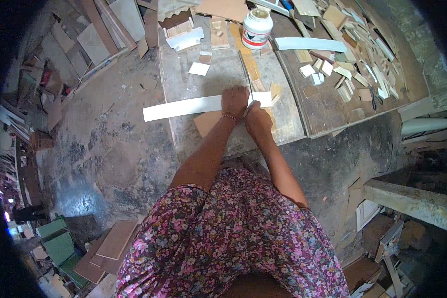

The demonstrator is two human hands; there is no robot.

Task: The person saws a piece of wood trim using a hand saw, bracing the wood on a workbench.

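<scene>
A long white strip (184,108) lies across the worktable, its left end jutting past the table's edge. My left hand (235,102), with a beaded bracelet at the wrist, is closed over the strip toward its right part and holds it down. Just right of it, my right hand (260,120) is closed on the near end of a thin dark blade (246,69), which crosses the strip and points away from me. The blade's grip is hidden in my fingers. Under the strip lies a brown board piece (207,122), and a yellowish wooden strip (252,64) lies beside the blade.
A white tub (257,30) stands open at the back. Another white strip (310,44) lies right of it, near a heap of wood offcuts (347,74) and scissors (376,99). Small white pieces (198,68) sit left of the blade. Boards (116,238) rest on the floor.
</scene>
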